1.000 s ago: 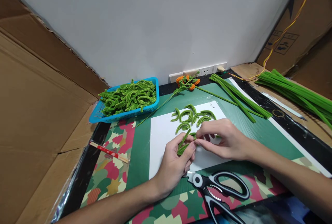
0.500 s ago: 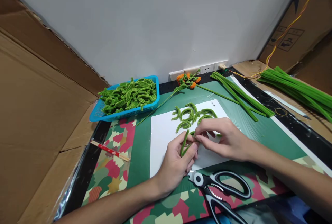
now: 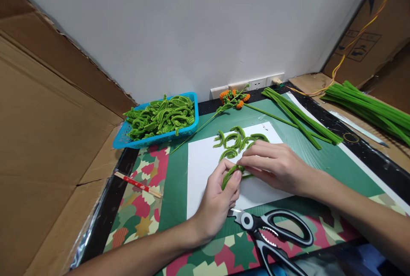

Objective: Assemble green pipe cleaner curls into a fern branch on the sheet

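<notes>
My left hand (image 3: 221, 193) pinches a bent green fuzzy stem piece (image 3: 228, 176) between thumb and fingers, over the white sheet (image 3: 201, 186). My right hand (image 3: 278, 166) is closed at the far end of that same piece, its fingertips touching it beside my left thumb. Its thumb is hidden. Just beyond my hands, several curled green pieces (image 3: 232, 140) lie on the sheet. Black and grey scissors (image 3: 267, 227) rest with spread handles at the near edge, below my hands.
A blue basket (image 3: 153, 140) heaped with green curled pieces stands at back left. Chopsticks (image 3: 137, 184) lie left. Behind are an orange flower sprig (image 3: 235, 99) and long green stems (image 3: 297, 116); another green bundle (image 3: 368, 107) and a white pen-like tool (image 3: 358, 129) are right.
My right hand has turned more palm-down, its fingers now over the piece. The upright green end in my left hand has folded down toward my fingertips. The view has shifted slightly.
</notes>
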### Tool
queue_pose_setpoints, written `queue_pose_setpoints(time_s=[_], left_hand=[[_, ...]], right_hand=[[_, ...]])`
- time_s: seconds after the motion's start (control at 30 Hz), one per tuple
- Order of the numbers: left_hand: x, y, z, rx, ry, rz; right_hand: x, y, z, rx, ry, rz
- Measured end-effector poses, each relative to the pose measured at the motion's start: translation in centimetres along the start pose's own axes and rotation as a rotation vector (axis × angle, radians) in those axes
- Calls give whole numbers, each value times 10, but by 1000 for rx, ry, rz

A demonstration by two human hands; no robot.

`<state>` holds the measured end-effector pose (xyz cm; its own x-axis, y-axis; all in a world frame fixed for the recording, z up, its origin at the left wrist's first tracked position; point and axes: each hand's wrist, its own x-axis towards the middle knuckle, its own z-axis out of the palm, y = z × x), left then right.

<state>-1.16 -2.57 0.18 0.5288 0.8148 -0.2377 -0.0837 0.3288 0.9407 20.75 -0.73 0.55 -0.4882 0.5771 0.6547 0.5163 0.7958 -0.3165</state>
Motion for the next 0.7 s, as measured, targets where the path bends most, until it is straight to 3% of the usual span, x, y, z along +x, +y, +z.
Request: queue_pose_setpoints(time_s=[0.5,0.7], left_hand=[[0,1,0,-16,3,10],[-1,3,2,32,-20,-15]], right_hand=[[-4,-12,1,164,-62,202],[-4,-12,3,199,-17,250]])
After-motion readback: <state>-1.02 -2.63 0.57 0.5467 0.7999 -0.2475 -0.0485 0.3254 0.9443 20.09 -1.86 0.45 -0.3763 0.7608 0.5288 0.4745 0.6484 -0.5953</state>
